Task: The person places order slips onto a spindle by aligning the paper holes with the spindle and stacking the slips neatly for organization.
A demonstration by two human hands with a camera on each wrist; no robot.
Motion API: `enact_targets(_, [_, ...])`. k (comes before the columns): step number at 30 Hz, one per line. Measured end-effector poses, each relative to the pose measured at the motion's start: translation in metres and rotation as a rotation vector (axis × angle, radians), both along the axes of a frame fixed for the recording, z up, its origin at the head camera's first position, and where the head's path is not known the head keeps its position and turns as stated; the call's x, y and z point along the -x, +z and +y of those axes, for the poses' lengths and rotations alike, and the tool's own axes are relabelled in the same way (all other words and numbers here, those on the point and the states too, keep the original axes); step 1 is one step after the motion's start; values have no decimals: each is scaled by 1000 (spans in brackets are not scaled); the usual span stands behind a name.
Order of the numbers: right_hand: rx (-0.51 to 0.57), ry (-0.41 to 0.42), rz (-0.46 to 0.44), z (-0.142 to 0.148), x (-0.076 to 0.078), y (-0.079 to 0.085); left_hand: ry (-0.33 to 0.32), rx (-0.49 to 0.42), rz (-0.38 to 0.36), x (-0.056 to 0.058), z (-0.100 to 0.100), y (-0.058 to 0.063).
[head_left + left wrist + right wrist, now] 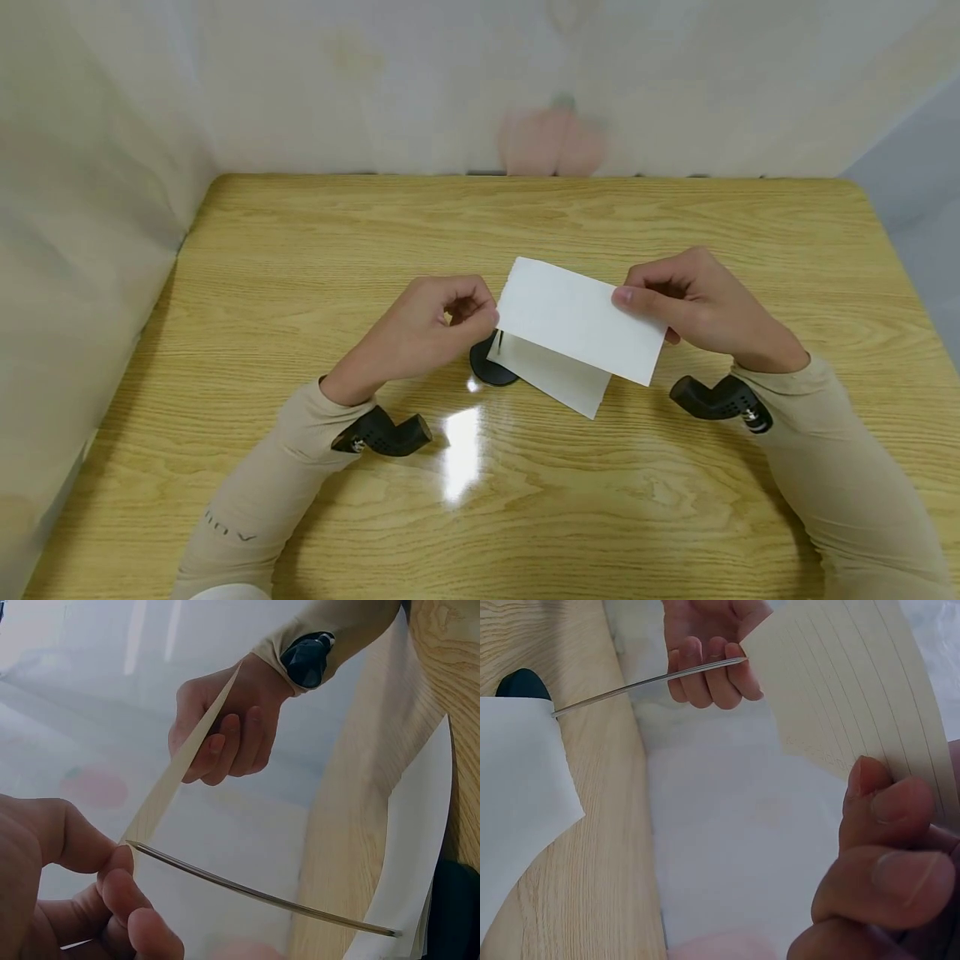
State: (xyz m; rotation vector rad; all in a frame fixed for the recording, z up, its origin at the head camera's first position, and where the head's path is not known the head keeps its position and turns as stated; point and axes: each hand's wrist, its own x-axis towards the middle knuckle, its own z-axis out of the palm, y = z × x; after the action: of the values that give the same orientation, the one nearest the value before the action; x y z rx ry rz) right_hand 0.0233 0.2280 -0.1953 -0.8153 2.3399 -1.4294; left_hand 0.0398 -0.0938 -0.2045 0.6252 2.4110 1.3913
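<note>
A receipt spike with a black round base [489, 372] stands on the table, its thin metal rod [262, 897] rising from the base. One white sheet of paper [555, 377] is low on the rod, just above the base. Higher up is a second sheet [581, 321], white above and lined underneath. My left hand [423, 333] pinches its left corner between thumb and index finger, right at the rod's pointed tip. My right hand [697, 308] pinches the same sheet near its right edge, thumb on top, fingers beneath. Whether the tip pierces the sheet is unclear.
The wood-grain table [300, 225] extends around the spike, with a bright light reflection in front of it. Pale sheeting [375, 92] hangs behind and at the sides. Each sleeve carries a black wrist device [397, 435].
</note>
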Motion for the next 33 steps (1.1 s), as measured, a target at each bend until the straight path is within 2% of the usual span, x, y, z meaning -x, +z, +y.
enact_targets(11, [-19,28,9,0,3,-3,9,9,1,2,1,-3])
enact_targets(16, [-34,53,27,1,5,-5,-4,18,7,2,1,-2])
enact_targets(28, [-83,77,-15,2,12,-10,-30,28,18,4,-1,-2])
enact_targets(33, [-85,97,5,3,14,-12,-47,25,28,4,-1,-1])
